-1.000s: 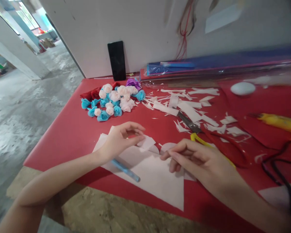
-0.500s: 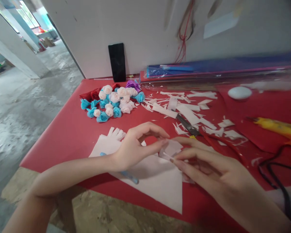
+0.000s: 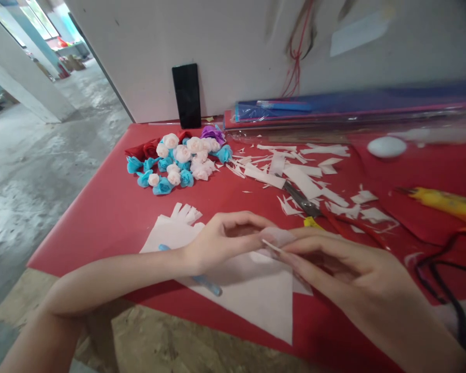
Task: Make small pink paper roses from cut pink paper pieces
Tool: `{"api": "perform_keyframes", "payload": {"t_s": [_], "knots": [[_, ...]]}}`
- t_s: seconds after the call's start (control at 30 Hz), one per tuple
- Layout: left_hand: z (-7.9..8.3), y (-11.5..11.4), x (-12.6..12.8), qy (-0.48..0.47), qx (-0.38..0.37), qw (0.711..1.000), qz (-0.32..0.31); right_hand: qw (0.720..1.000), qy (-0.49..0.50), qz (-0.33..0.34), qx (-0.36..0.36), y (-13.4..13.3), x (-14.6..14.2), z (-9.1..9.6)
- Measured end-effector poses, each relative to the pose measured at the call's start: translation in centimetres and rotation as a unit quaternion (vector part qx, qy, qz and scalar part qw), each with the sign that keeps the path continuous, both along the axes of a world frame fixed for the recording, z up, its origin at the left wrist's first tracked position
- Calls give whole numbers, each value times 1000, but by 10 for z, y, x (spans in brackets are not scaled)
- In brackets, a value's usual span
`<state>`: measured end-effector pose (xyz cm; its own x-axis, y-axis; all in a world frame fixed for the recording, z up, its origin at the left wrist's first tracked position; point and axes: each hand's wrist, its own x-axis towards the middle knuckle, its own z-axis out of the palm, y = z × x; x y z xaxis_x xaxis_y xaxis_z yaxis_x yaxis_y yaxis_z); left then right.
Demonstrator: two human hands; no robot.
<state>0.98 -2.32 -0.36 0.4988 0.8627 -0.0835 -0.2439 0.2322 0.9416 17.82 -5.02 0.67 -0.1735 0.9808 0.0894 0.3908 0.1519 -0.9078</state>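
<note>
A small piece of pale, thin paper (image 3: 280,235) is held between my two hands above the table. My left hand (image 3: 221,241) pinches its near-left edge between thumb and fingers. With thumb and fingertips, my right hand (image 3: 345,264) grips a thin white stick (image 3: 271,245) lying against the paper; its fingers partly hide the paper's right side. Beneath the hands lies a large white paper sheet (image 3: 252,300). A light blue pen (image 3: 206,284) rests on it, partly covered by my left forearm. Cut paper strips (image 3: 185,213) stick out past the sheet's far edge.
Blue, pink, red and purple paper flowers (image 3: 182,153) cluster at the back left, before a leaning phone (image 3: 187,96). Paper scraps (image 3: 303,182) surround red-handled scissors (image 3: 302,201). A yellow glue gun (image 3: 446,202) with black cord and a white oval object (image 3: 387,147) lie right.
My left hand has lowered slightly and its fingers have closed in on the paper. The paper now lies flatter and more covered, with the hands closer together.
</note>
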Motion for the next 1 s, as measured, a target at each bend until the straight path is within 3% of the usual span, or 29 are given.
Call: {"api": "perform_keyframes", "payload": {"t_s": [0.17, 0.33, 0.83, 1.0], "knots": [[6, -1, -2, 16, 42, 998, 36, 999, 10, -34, -14, 0, -1, 5], [10, -4, -2, 17, 69, 997, 34, 997, 6, -33, -64, -3, 1, 10], [23, -9, -3, 119, 175, 977, 37, 1000, -27, -9, -4, -8, 4, 8], [24, -10, -4, 134, 173, 975, 22, 999, -46, -15, 9, -8, 0, 9]]}}
